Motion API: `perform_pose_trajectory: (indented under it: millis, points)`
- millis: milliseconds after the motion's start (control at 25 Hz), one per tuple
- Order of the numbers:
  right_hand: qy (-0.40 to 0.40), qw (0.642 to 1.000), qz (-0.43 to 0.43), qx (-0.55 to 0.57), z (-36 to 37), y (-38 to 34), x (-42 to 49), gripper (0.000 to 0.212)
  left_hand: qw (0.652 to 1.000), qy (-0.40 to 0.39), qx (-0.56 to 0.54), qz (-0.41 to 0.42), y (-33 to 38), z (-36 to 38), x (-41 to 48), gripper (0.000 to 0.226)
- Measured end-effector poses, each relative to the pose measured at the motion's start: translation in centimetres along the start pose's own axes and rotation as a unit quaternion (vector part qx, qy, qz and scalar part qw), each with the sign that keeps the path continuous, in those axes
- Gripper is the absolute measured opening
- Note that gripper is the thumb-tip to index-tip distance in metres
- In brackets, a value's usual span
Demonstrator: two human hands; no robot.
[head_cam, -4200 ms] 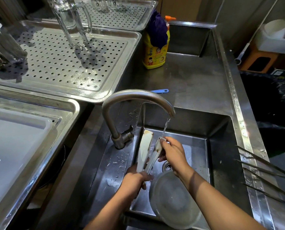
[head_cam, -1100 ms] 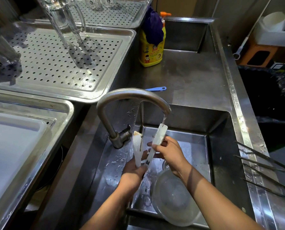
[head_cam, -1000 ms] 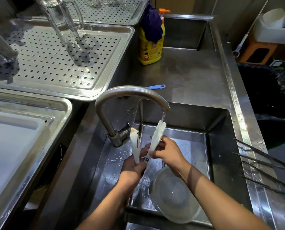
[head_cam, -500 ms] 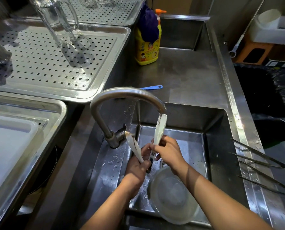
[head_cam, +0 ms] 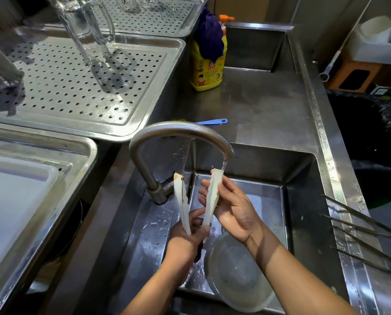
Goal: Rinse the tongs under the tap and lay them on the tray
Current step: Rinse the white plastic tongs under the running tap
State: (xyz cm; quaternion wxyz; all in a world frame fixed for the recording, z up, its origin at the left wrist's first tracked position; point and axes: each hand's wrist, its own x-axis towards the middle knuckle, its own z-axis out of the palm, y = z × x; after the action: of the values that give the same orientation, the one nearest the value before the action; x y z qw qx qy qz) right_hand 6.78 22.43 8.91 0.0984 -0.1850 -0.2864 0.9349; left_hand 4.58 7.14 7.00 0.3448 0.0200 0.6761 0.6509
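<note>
tongs: pale, two flat arms splayed in a v, tips up, over the sink and not on any tray. brown staining at left tip. right tip directly under the water stream from the tap. joined end hidden inside the grip, so hinge not visible.

left hand: fingers curled round lower end of tongs, low in the sink; fingertips mostly hidden behind the arms.

right hand: wrapped about the right arm of the tongs near its middle, fingers behind, thumb in front; exact contact of thumb hard to make out.

clear bowl: in sink bottom, partly covered by right forearm, near edge cut off by sink rim.

perforated tray: on raised surface at left, well apart from tongs. carries glass mugs, tops cut off by frame edge; blurred dark glassware at far left, kind unclear.

second perforated tray: behind, mostly out of frame.

counter: wet steel, behind sink. bears yellow detergent bottle, upper part hidden under a dark cloth, and a blue handle, its left end concealed by the tap.

thin metal rods: on right sink edge, ends cut off.
</note>
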Motion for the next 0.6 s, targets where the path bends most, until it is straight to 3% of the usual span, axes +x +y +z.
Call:
perform_pose_trajectory:
  millis: [120,240,320,400,600]
  points:
    - [0.072,0.992,-0.073,-0.076,0.3,-0.3,0.3,0.038,1.0,0.016,-0.006,0.011,0.3,-0.2,0.1,0.044]
    - [0.165,0.946,-0.164,-0.227,1.4,1.3,0.0,0.05,0.998,0.027,0.054,0.033,0.6,0.3,0.4,0.043]
    - [0.158,0.929,-0.165,-0.291,1.7,1.9,-0.3,0.049,0.997,0.028,0.066,0.034,0.4,0.4,0.4,0.042]
    - [0.137,0.946,-0.104,-0.275,1.6,0.4,-0.1,0.022,0.998,0.018,0.051,0.021,-0.1,0.2,0.3,0.041]
    - [0.085,0.992,0.007,-0.088,1.6,-1.9,0.8,0.059,0.999,-0.024,0.029,-0.01,-0.6,1.2,0.1,0.034]
